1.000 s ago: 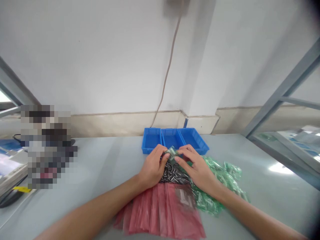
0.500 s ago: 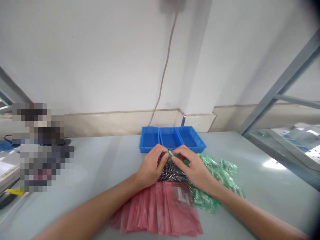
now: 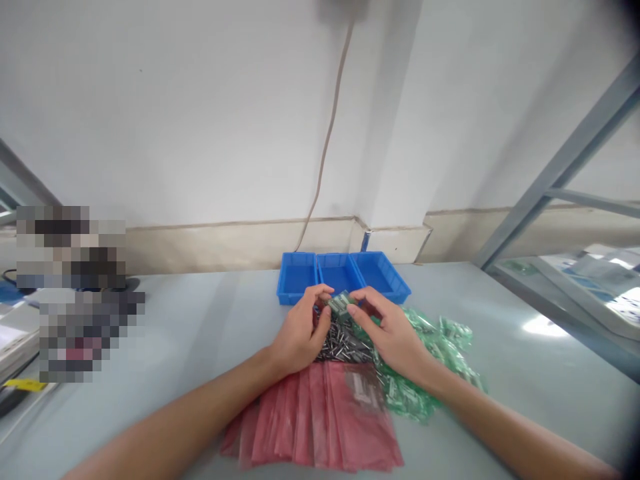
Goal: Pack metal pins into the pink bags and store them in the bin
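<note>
A small green plastic packet (image 3: 341, 303) with white printing is held up between my two hands. My left hand (image 3: 299, 333) pinches its left side between thumb and fingers. On the packet's right side, the thumb and fingers of my right hand (image 3: 393, 331) are closed. Right below lies a heap of dark metal screws or similar pins (image 3: 341, 347), partly hidden by the hands. Pink plastic bags (image 3: 320, 420) lie fanned out in front of the heap, overlapping one another. Filled green plastic packets (image 3: 447, 350) are piled beside and beyond my right forearm.
Three blue trays (image 3: 340, 298) stand side by side at the back of the grey table (image 3: 200, 333), near the wall. A metal frame (image 3: 560, 173) rises at the right. A blurred-out area with equipment and a yellow tag (image 3: 25, 385) is at the left.
The packet has turned, and its printed face now shows more fully between my hands. My fingers have shifted slightly apart around it. The view has moved a little.
</note>
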The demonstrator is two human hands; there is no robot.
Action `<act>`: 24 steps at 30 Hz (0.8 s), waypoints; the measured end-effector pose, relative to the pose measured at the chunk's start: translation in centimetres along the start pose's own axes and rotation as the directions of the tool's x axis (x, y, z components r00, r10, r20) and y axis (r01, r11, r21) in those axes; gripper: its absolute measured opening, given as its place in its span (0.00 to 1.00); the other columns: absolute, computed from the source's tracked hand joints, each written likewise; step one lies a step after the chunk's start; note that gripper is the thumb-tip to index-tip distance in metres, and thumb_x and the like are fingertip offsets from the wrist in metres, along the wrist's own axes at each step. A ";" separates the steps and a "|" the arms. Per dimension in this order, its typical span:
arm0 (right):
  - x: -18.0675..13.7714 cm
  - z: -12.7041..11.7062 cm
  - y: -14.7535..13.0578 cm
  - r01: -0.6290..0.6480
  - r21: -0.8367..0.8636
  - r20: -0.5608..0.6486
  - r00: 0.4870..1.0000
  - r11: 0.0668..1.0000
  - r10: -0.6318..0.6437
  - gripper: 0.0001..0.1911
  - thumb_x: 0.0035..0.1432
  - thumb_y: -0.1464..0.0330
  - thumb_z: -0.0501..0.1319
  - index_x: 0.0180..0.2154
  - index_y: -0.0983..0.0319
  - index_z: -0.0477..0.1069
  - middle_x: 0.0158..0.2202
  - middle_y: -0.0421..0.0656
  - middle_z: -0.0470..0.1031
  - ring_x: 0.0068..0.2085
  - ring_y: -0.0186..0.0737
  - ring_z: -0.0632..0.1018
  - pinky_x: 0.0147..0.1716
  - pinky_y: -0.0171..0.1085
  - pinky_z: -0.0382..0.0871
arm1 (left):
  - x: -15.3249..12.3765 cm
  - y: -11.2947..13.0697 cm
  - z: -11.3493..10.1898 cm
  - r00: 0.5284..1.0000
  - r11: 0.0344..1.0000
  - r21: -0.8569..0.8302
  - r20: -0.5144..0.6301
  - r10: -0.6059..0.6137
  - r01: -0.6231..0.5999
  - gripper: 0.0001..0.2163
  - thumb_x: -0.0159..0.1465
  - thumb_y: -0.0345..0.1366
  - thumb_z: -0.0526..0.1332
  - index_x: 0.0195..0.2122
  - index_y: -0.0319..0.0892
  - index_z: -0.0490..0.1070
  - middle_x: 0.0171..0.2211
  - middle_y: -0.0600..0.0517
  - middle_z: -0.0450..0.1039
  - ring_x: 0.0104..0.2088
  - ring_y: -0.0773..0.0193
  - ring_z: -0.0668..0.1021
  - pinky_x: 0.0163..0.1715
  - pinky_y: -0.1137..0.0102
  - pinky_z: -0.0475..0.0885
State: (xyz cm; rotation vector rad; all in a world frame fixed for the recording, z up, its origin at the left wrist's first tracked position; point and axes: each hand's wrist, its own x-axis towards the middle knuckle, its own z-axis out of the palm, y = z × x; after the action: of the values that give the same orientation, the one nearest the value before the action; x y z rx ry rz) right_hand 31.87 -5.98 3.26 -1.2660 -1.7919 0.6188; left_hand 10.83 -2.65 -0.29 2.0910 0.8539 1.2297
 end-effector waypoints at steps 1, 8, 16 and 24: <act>0.0 0.0 0.0 -0.017 0.006 -0.002 1.000 1.000 0.017 0.09 0.75 0.59 0.59 0.46 0.55 0.74 0.39 0.40 0.77 0.37 0.41 0.75 0.35 0.39 0.68 | 0.0 0.0 0.0 1.000 1.000 0.010 0.004 0.002 -0.002 0.16 0.77 0.35 0.55 0.64 0.46 0.62 0.51 0.47 0.75 0.46 0.59 0.79 0.50 0.63 0.73; -0.1 0.4 0.3 -0.025 -0.002 0.014 1.000 1.000 0.025 0.09 0.74 0.59 0.59 0.48 0.54 0.74 0.40 0.40 0.79 0.37 0.42 0.77 0.35 0.40 0.69 | -0.1 0.3 -0.1 0.997 0.999 0.051 0.073 -0.010 0.007 0.14 0.75 0.37 0.60 0.60 0.45 0.66 0.52 0.46 0.76 0.48 0.57 0.80 0.53 0.61 0.76; 0.0 0.3 0.2 0.027 -0.026 0.060 0.998 0.999 -0.025 0.08 0.74 0.60 0.59 0.48 0.54 0.75 0.41 0.40 0.81 0.36 0.41 0.78 0.39 0.41 0.72 | 0.1 0.2 0.1 0.998 0.999 0.028 0.035 0.042 -0.043 0.16 0.76 0.35 0.59 0.63 0.47 0.63 0.55 0.46 0.74 0.52 0.57 0.79 0.57 0.60 0.74; 0.0 0.5 0.5 0.020 -0.027 0.067 0.998 0.999 -0.018 0.09 0.75 0.60 0.58 0.49 0.54 0.74 0.43 0.42 0.80 0.37 0.43 0.78 0.39 0.42 0.71 | 0.2 0.3 0.0 0.998 0.998 0.012 0.024 0.056 -0.056 0.14 0.77 0.35 0.57 0.62 0.46 0.65 0.53 0.46 0.74 0.51 0.57 0.79 0.55 0.60 0.74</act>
State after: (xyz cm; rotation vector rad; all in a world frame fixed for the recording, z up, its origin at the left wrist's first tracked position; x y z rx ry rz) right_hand 31.75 -5.78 2.58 -1.2585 -1.8708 0.6339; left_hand 10.98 -2.74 0.05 2.1483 0.7998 1.2290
